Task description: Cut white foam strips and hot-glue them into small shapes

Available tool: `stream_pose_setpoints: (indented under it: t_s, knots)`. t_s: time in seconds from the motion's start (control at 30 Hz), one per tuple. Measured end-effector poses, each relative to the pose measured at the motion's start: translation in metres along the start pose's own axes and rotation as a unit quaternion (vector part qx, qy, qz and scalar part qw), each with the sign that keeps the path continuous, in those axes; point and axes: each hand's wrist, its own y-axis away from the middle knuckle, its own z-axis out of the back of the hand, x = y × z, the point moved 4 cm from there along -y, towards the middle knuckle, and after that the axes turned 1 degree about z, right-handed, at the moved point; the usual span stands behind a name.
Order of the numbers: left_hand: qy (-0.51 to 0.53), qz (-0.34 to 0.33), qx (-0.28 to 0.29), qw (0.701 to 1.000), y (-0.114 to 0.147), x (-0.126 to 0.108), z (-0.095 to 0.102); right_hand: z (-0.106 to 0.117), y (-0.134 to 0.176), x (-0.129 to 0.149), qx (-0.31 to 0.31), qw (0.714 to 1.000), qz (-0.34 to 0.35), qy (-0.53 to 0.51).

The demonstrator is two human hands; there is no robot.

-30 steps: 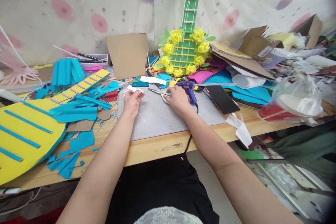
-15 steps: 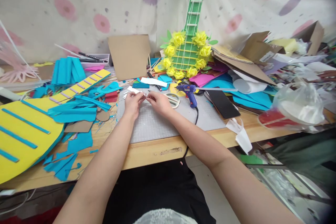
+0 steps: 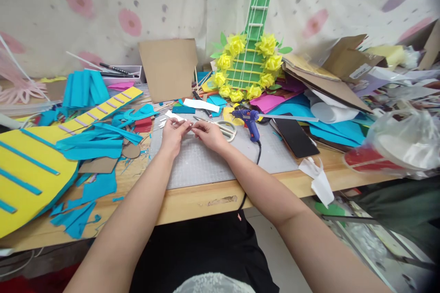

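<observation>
Over the grey cutting mat [image 3: 199, 169], my left hand [image 3: 174, 136] and my right hand [image 3: 209, 135] meet almost fingertip to fingertip. Both are closed in a pinch on a small white piece, mostly hidden by the fingers; its kind is too small to tell. White paper scraps [image 3: 173, 116] lie just behind my left hand. Scissors [image 3: 229, 132] with pale handles rest beside my right hand, partly covered by it. A white paper strip [image 3: 201, 105] lies farther back. To the right, a blue glue gun [image 3: 250, 121] sits on the mat with a long clear glue stick in it.
A green paper guitar [image 3: 245, 68] with yellow flowers leans at the back, near a cardboard sheet [image 3: 168, 71]. On the left lie a yellow guitar shape [image 3: 30, 165] and blue paper scraps [image 3: 92, 192]. A phone [image 3: 295, 137] and a bagged red cup [image 3: 374, 158] are right.
The camera view has shifted slightly. My hands stay close together over the mat, still pinching, with only a small change in the fingers.
</observation>
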Motion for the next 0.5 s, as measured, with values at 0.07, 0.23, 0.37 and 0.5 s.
stream_pose_setpoints:
  t_s: [0.07, 0.23, 0.37, 0.5]
  knots:
    - [-0.002, -0.01, -0.006, 1.0, -0.0016, 0.0009, 0.0012, -0.0027, 0.0002, -0.0017, 0.006, 1.0, 0.003, -0.002]
    - [-0.016, -0.014, -0.046, 0.999, -0.0024, 0.0002, 0.0007, -0.0045, 0.0025, -0.0011, -0.009, 1.0, 0.016, 0.01]
    - [-0.039, 0.033, -0.05, 0.997, -0.0006, -0.0013, -0.003, -0.0041, 0.0023, -0.0043, -0.016, 1.0, -0.003, -0.026]
    - [-0.033, 0.046, -0.001, 0.998, 0.0003, -0.0028, -0.0069, -0.0069, -0.0002, -0.01, -0.003, 0.993, -0.044, -0.109]
